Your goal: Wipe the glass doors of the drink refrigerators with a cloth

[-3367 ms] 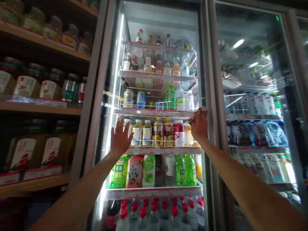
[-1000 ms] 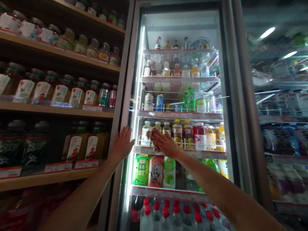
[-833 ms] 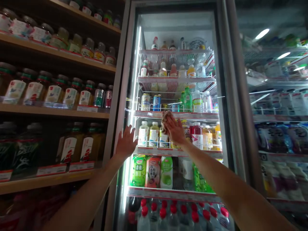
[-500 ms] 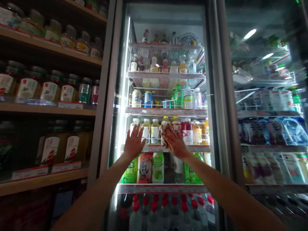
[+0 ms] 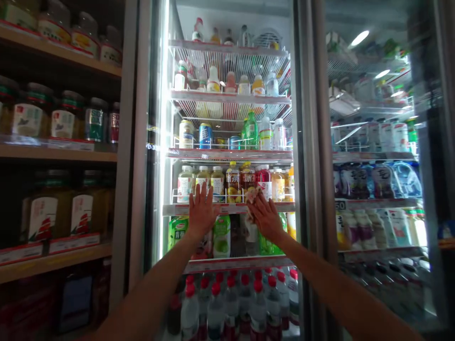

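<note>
A tall, lighted fridge (image 5: 142,118) stands in the middle, and wooden shelves (image 5: 57,151) are at its left. Low in the fridge stand many bottles with red caps (image 5: 245,293). The left hand (image 5: 203,214) is raised flat before the middle rows, with the fingers spread. The right hand (image 5: 266,217), near to it, holds a crumpled cloth (image 5: 251,194) under its fingers, before the fridge. Whether the left palm touches the fridge front, I cannot tell.
</note>
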`<move>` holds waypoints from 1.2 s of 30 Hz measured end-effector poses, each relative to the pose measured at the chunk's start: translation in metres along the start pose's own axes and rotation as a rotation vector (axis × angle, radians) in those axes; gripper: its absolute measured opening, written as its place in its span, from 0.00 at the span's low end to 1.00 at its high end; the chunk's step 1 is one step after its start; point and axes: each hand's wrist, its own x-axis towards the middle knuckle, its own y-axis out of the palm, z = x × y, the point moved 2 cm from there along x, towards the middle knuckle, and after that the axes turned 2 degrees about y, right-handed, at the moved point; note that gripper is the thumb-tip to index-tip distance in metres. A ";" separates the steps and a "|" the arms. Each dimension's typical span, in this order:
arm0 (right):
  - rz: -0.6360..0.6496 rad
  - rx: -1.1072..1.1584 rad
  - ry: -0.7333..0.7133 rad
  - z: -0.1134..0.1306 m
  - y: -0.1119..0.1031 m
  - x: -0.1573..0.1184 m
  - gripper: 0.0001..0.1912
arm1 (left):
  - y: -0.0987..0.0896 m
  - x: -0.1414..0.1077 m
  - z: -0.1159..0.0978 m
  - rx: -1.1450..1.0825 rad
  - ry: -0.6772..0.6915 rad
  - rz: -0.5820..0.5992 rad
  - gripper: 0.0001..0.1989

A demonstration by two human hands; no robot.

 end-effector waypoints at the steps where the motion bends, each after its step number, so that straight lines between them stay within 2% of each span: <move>1: 0.013 -0.002 -0.027 0.000 0.000 -0.003 0.24 | 0.002 -0.001 -0.001 -0.004 0.009 -0.006 0.31; 3: 0.018 -0.012 -0.011 -0.010 -0.004 0.006 0.23 | 0.004 -0.003 -0.003 -0.003 0.015 -0.010 0.30; 6: -0.028 -0.032 0.181 -0.038 -0.011 0.033 0.24 | 0.006 -0.005 -0.005 0.015 0.010 0.002 0.30; 8: -0.053 -0.039 0.284 -0.049 -0.013 0.034 0.24 | 0.007 -0.008 -0.006 0.027 0.017 0.013 0.30; 11: -0.066 -0.046 0.286 -0.045 -0.009 0.000 0.25 | 0.010 -0.017 -0.008 0.026 0.049 0.017 0.30; 13: -0.052 -0.057 0.223 -0.037 -0.007 -0.031 0.25 | 0.013 -0.024 -0.010 0.027 0.071 0.009 0.30; 15: -0.021 -0.074 0.164 -0.035 -0.006 -0.049 0.24 | 0.015 -0.028 -0.011 0.031 0.081 0.002 0.29; 17: -0.011 -0.092 0.182 -0.045 -0.010 -0.046 0.24 | 0.016 -0.029 -0.012 0.036 0.078 0.003 0.29; 21: -0.069 -0.112 0.354 -0.081 -0.021 -0.010 0.24 | 0.015 -0.030 -0.015 0.025 0.078 0.035 0.31; 23: -0.081 -0.112 0.378 -0.088 -0.021 -0.009 0.24 | 0.015 -0.035 -0.020 0.014 0.112 0.076 0.30; 25: -0.090 -0.117 0.373 -0.082 -0.019 -0.030 0.26 | 0.017 -0.044 -0.026 0.009 0.156 0.113 0.28; 29: -0.070 -0.114 0.328 -0.050 -0.011 -0.103 0.30 | 0.022 -0.063 -0.035 0.010 0.198 0.105 0.27; 31: -0.026 -0.111 0.313 -0.043 -0.009 -0.121 0.31 | 0.025 -0.069 -0.038 0.007 0.204 0.083 0.27; 33: -0.013 -0.113 0.329 -0.048 -0.009 -0.115 0.30 | 0.025 -0.071 -0.039 0.005 0.203 0.078 0.27; 36: -0.056 -0.108 0.388 -0.067 -0.014 -0.083 0.27 | 0.024 -0.071 -0.040 0.002 0.187 0.114 0.27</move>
